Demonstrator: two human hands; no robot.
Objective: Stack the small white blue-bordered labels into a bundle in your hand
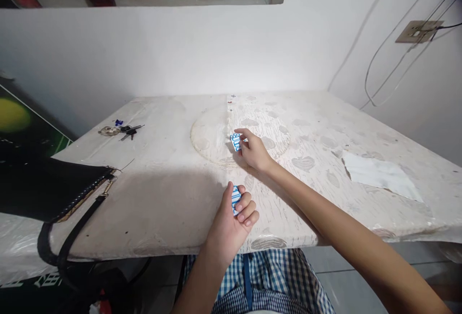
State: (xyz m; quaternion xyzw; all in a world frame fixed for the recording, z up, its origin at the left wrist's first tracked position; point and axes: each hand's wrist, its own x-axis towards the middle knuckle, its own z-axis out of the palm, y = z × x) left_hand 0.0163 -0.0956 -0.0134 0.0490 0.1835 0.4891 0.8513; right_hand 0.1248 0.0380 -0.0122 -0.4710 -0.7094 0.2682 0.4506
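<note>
My left hand (234, 222) is curled near the table's front edge, with its thumb and fingers around a small stack of blue-and-white cards (236, 198). The fingers and palm cover part of that stack. Farther out, over the middle of the table, my right hand (254, 150) pinches more blue-and-white cards (236, 141) between thumb and fingers. Their edges look slightly fanned, and a shadow falls on the cover below. What is printed on the cards is too small to read.
A pale patterned cover lies on the table (173, 217). At the left are keys (130, 130) and a black bag (46, 186) with a strap. A torn white sheet (378, 175) lies at the right. Cables hang from a wall socket (418, 31).
</note>
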